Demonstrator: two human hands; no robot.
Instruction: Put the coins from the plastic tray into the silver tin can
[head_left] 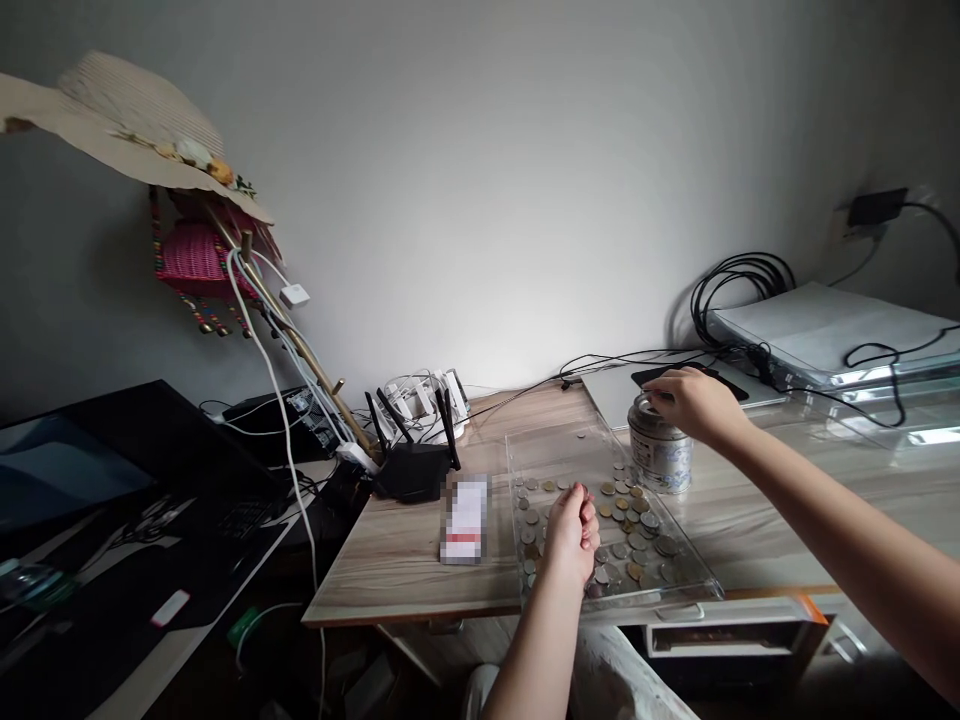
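Coins [635, 505] spread beneath left grip [574, 532], tin [661, 458] under right grip [691, 398]

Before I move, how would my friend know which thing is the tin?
On the wooden desk, find the flat, clear tray with scattered coins. The tin stands by the tray's right side, with the right hand at its top. Unlike its flat neighbours, it is round and tall, with bluish patterns on its pale side.

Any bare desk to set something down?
Front-left corner, bordered by the router, the blurred item and the front edge of the desk. Another: right of the tin, partly beneath the right forearm. Crowded: tray, with coins; back right, black cables.
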